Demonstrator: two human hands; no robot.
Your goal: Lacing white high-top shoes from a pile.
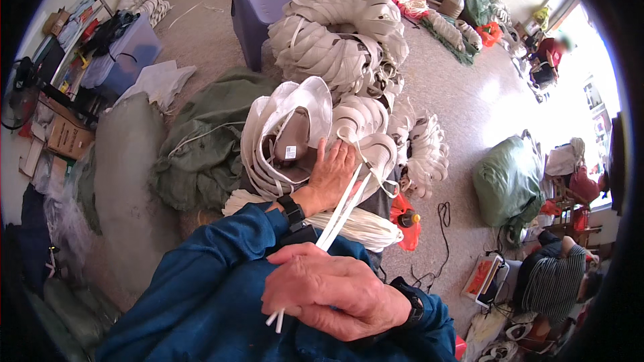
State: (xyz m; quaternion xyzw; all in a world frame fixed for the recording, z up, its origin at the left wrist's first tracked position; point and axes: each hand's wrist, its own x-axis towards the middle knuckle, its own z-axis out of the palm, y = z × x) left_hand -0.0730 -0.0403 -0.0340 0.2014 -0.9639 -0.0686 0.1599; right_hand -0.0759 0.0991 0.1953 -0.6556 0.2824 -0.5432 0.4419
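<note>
Nested off-white shoe uppers (265,154) rest in front of me, the top one showing a brown lining and a small white label. My left hand (329,174) lies flat, fingers outstretched, pressing on the uppers near a pale, perforated toe part (378,154). Two strands of white flat lace (350,201) run from a loop at that toe part down to my right hand (329,289). The right fingers are closed around the strands, and the lace ends poke out below the fist. Under the uppers lies a thick hank of white laces (376,230).
Large coils of nested uppers (335,33) are piled beyond, beside a purple chair (251,17). Dark green cloth (208,141) lies to the left. A red plastic bag with a bottle (406,221) and black cord (444,228) are at right. Other people sit farther right.
</note>
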